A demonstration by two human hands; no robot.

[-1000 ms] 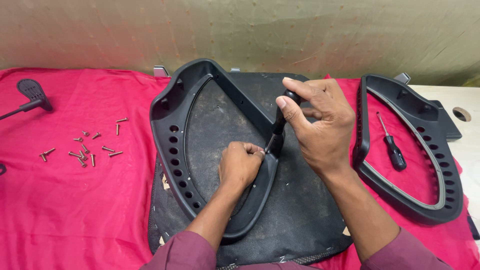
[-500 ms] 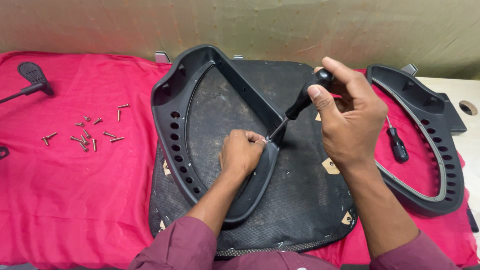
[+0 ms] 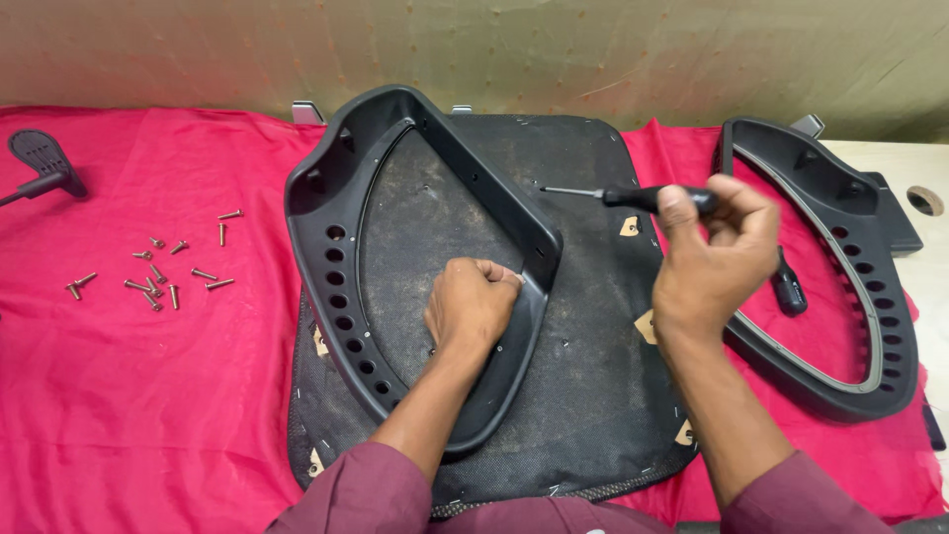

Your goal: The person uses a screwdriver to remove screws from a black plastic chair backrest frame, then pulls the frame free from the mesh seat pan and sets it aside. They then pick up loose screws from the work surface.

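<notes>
Screwdriver (image 3: 633, 197) in right hand (image 3: 714, 259).

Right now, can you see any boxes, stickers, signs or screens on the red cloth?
No boxes, signs or screens in view.
Small tan paper tags: tucked along the edges of the flat black fabric seat pad, roughly square, pale brown.
Too small to tell whether they carry print.
</notes>
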